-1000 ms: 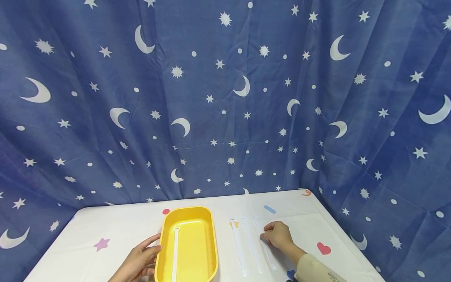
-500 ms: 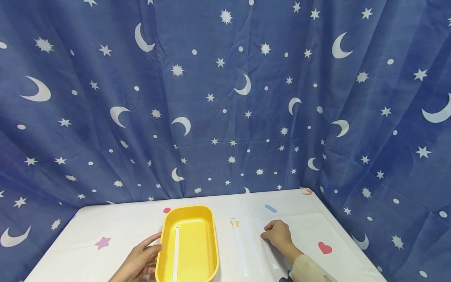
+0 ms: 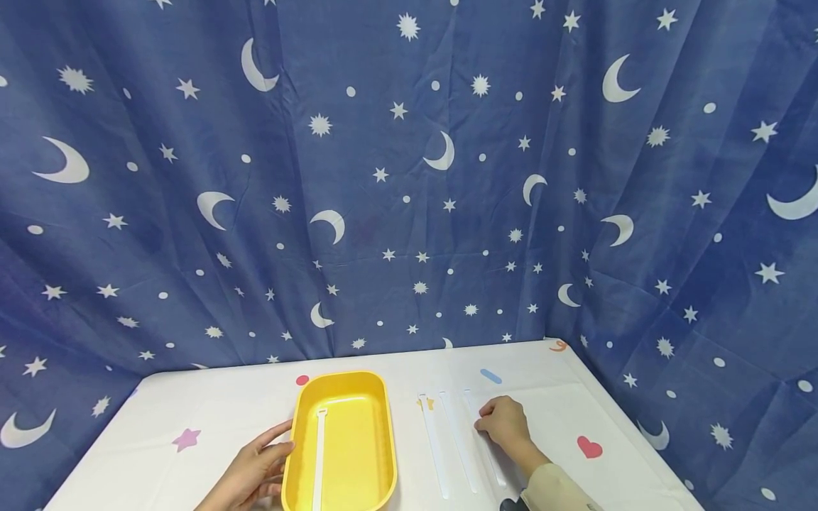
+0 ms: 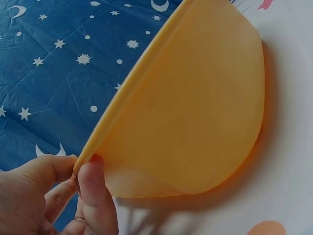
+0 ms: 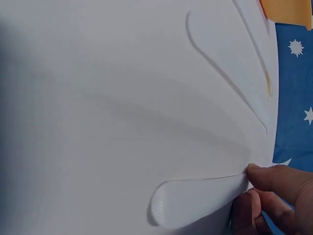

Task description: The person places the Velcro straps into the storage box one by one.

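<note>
A yellow rectangular tray [image 3: 388, 454] with rounded corners stands left of the table's middle. My left hand [image 3: 251, 470] grips its left side, the thumb and fingers pinching the rim in the left wrist view. Inside the tray lies one white strap [image 3: 319, 454] with a slotted head. Three similar straps lie side by side to the tray's right: a near strap [image 3: 434, 448], a middle strap [image 3: 459, 443] and a right strap [image 3: 497, 472]. My right hand [image 3: 508, 428] pinches the right strap by its edges, partly covering it; its rounded, ribbed end [image 5: 159, 208] shows in the right wrist view.
A white cloth [image 3: 230, 404] printed with coloured shapes covers the table. Behind and to the right hangs a blue curtain [image 3: 383, 213] with moons and stars. A small dark object [image 3: 513, 504] shows below the right sleeve [image 3: 556, 490].
The right strap has shifted slightly to the right with my right hand. My left hand and the tray keep their places; the head view has tilted a little.
</note>
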A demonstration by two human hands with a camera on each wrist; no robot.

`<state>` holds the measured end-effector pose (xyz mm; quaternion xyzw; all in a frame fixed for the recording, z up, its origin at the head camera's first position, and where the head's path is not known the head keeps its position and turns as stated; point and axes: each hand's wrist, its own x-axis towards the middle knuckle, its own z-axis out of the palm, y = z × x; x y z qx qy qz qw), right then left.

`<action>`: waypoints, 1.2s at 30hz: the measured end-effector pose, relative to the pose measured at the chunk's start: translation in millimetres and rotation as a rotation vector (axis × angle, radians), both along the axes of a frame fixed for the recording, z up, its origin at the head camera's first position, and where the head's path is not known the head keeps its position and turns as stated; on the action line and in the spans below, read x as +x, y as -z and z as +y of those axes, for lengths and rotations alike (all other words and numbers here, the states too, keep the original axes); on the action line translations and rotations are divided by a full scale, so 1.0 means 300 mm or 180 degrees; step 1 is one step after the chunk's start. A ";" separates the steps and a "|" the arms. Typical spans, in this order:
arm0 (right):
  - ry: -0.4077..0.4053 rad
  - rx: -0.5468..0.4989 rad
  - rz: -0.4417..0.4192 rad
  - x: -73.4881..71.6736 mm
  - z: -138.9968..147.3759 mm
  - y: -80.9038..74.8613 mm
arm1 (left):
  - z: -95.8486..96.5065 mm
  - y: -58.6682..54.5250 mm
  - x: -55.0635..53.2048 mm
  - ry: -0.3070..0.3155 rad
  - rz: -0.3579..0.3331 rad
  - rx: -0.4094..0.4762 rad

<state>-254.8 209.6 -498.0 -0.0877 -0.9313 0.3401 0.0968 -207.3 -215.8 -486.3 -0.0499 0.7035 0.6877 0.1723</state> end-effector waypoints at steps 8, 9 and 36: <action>-0.0032 0.0001 0.0001 -0.012 0.007 0.007 | -0.001 -0.004 0.001 0.0031 0.0013 0.0013; -0.0034 0.0002 -0.0001 -0.013 0.007 0.007 | -0.001 -0.004 0.001 0.0030 0.0013 0.0015; -0.0260 -0.0619 -0.0221 -0.037 0.035 0.004 | -0.001 -0.005 0.001 -0.0018 -0.0039 0.0007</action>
